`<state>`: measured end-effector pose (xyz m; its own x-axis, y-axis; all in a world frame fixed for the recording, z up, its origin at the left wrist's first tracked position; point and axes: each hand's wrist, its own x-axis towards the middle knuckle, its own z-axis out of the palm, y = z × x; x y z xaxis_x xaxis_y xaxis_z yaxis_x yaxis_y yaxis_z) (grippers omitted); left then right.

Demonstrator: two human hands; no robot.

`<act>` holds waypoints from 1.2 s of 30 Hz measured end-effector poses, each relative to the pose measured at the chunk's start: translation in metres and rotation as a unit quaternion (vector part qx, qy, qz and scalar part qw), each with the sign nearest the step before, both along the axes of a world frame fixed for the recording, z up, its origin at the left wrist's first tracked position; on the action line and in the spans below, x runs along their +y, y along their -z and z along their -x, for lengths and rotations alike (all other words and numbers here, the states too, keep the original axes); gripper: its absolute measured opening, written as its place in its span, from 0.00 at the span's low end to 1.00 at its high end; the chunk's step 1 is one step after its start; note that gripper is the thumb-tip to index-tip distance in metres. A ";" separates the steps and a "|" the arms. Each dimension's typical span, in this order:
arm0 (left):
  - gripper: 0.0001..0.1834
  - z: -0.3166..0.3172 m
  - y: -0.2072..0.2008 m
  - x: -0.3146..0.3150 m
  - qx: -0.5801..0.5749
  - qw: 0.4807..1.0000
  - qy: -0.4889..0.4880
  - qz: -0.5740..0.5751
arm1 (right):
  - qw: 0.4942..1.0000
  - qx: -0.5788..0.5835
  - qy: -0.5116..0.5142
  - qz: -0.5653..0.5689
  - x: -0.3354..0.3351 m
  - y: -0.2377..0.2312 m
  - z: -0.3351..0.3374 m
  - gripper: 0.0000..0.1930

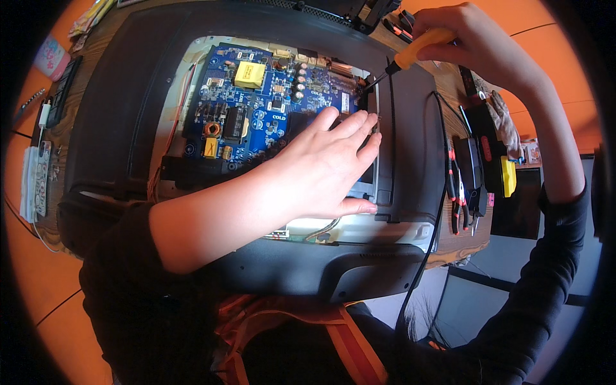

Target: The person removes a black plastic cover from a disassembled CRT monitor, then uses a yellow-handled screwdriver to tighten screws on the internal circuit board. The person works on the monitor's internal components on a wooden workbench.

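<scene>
A blue circuit board (218, 83) with a yellow transformer (249, 75) and other parts sits in the opening of a large black housing (122, 96), which looks like the back of a television or monitor. My left hand (333, 151) lies palm down with fingers spread over the board's right side, hiding what is under it. In my right hand (452, 35) is a screwdriver with a yellow handle (420, 49), gripped at the handle. Its dark shaft slants down left to the upper right corner of the opening. Whether the tip touches a screw cannot be seen.
Pliers with red and black handles (457, 192) lie on the wooden table right of the housing. A black cable (431, 234) runs down the housing's right side. At left are a power strip (40, 183) and a pink bottle (52, 59). A glove (504, 122) rests at far right.
</scene>
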<state>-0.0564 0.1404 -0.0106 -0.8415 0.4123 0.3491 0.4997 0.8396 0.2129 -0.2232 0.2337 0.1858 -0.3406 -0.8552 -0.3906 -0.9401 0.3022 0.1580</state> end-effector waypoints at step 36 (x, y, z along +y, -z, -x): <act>0.45 0.000 0.000 0.000 -0.004 1.000 0.001 -0.009 | 0.990 -0.015 -0.137 0.015 -0.001 0.015 0.007 0.12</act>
